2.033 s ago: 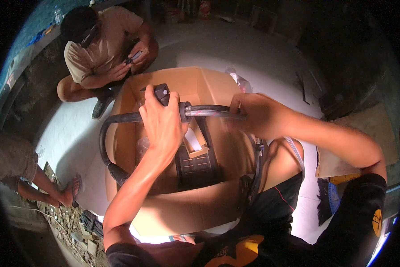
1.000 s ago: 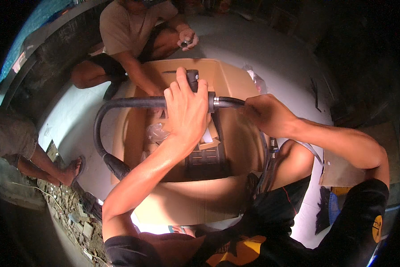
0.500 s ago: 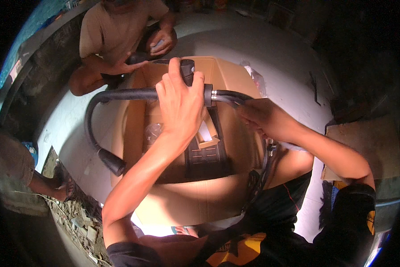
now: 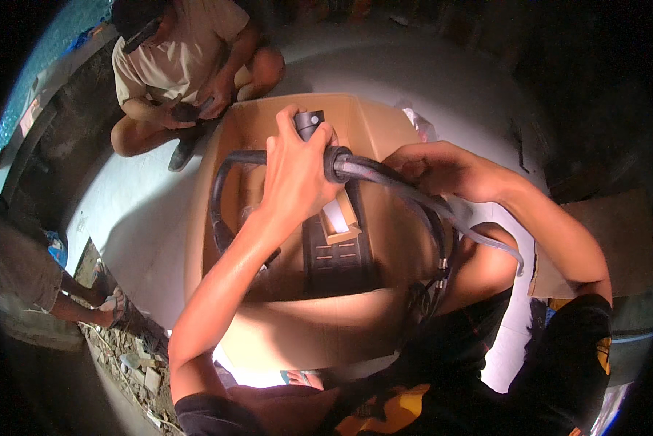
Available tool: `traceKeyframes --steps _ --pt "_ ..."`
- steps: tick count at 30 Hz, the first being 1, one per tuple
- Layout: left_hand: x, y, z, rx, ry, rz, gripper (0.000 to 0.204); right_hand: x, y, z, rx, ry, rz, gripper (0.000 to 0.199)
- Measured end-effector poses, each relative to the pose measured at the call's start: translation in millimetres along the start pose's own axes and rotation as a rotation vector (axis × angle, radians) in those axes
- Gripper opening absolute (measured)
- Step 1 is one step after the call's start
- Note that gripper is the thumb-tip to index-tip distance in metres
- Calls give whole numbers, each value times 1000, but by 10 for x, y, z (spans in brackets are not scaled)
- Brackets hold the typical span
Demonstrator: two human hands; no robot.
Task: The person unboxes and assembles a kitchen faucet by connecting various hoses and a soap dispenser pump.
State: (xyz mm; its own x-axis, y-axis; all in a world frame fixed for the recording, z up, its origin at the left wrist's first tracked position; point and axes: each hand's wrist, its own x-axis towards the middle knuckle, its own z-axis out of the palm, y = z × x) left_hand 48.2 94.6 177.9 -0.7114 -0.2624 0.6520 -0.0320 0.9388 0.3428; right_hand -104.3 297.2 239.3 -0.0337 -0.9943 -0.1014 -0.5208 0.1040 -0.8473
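Our left hand point(image 4: 295, 167) grips the black cylindrical fitting point(image 4: 310, 125) above the open brown cardboard box point(image 4: 319, 327). Our right hand point(image 4: 446, 173) is positioned beside the slender black flexible hoses point(image 4: 414, 198); we cannot tell whether its fingers close on them. Compared with the previous frame, the thick black hose loop point(image 4: 217, 196) has shifted inward over the box, and the translucent grey tube point(image 4: 479, 238) shows more fully, curving past our bare knee point(image 4: 486, 265).

Open carton point(image 4: 312, 327) on pale floor point(image 4: 134, 200) — perhaps tiled
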Motion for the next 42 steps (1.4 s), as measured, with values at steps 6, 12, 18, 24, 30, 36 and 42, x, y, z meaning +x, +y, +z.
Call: traceKeyframes --steps 6,12,18,24,30,36,42 --pt "-47 -59 124 -48 -87 -152 43 73 -54 202 -127 321 -61 39" --pt "-135 31 198 3 -60 -180 41 -128 -125 629 -1076 766 -260 53" --pt "-83 10 152 -21 185 -139 47 -175 -154 814 -951 799 -211 46" --pt "-72 93 124 37 134 -161 50 75 15 598 -953 770 -439 36" --pt "-130 126 47 209 115 -196 56 226 -51 376 -1130 454 -202 17" --pt "-105 56 -26 167 290 -119 51 405 -111 283 -901 497 -238 29" --pt "-147 25 -67 241 348 -19 50 377 -152 342 -664 465 -105 32"
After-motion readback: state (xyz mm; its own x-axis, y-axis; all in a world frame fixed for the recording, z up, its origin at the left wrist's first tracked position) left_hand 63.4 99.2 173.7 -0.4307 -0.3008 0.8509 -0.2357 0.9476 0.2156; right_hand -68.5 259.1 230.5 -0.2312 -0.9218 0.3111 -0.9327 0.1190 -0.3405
